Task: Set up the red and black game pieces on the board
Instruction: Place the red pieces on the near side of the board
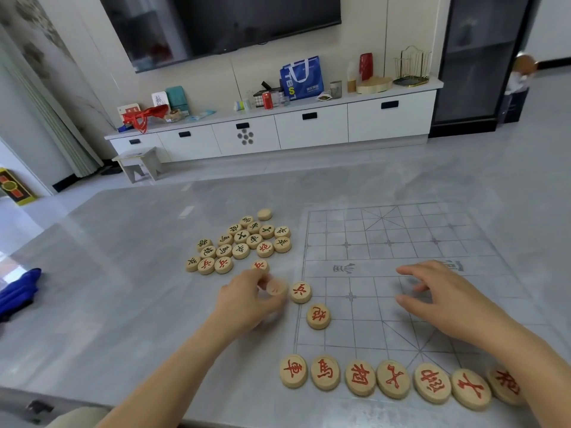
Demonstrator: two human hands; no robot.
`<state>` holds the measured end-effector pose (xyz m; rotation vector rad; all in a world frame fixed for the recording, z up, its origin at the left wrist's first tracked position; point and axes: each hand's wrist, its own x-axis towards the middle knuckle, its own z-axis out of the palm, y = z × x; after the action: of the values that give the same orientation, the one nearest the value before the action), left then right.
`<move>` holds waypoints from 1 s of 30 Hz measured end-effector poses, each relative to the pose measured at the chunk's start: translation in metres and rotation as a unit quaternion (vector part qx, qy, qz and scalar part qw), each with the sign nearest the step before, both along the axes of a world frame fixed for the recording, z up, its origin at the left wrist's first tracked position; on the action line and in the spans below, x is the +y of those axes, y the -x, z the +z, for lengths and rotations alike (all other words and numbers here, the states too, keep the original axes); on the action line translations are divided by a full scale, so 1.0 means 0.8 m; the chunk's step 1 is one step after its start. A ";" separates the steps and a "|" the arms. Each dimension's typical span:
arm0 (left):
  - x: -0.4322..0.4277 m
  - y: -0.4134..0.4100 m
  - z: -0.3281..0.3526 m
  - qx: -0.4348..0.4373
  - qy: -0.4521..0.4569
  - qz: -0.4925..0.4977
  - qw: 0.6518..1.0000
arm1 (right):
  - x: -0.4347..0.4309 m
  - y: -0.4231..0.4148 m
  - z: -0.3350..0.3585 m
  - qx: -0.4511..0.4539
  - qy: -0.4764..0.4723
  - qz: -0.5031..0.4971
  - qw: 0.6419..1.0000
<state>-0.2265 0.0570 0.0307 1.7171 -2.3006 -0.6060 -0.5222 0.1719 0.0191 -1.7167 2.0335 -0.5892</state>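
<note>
Left hand: your left hand [250, 299] sits just off the board's left edge. Thumb and fingers pinch a wooden disc [276, 287], but it's too blurry to tell if it's red or black.
Right hand: your right hand [448, 299] hovers over the near half of the board, fingers spread and loosely bent, nothing in it.
Board: the board [401, 230] is a faint grid lying flat on the grey table [123, 273], on the right of the view.
Near edge: a red row [392, 379] of seven pieces sits side by side along the edge closest to you. The rightmost one is half hidden by your right forearm.
Left line: an upper red piece [300, 291] sits right beside the held disc, and a lower red piece [318, 316] is a bit nearer you. Both are on the board's left border.
Stray: one stray red piece [259, 265] peeks out just behind your left fingers.
Pile: the loose pile [241, 242] lies left of the board, mostly black with a few red mixed in, plus a blank disc [264, 214] at the far end.
Background: a white cabinet [278, 131] stands under a dark TV [222, 23].
</note>
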 end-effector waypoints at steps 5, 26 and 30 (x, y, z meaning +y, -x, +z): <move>0.010 0.058 0.016 0.035 0.046 -0.095 0.994 | 0.001 0.000 0.001 -0.002 0.000 -0.003 1.000; -0.023 0.037 -0.013 0.083 0.067 -0.015 0.994 | 0.002 0.003 0.003 0.006 0.006 -0.005 1.000; -0.053 -0.006 -0.019 0.129 0.089 0.104 0.982 | 0.003 0.002 0.001 0.004 0.002 -0.005 1.000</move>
<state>-0.2218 0.0146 0.0158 1.6579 -1.9100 -0.5299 -0.5241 0.1744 0.0203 -1.7148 2.0478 -0.5918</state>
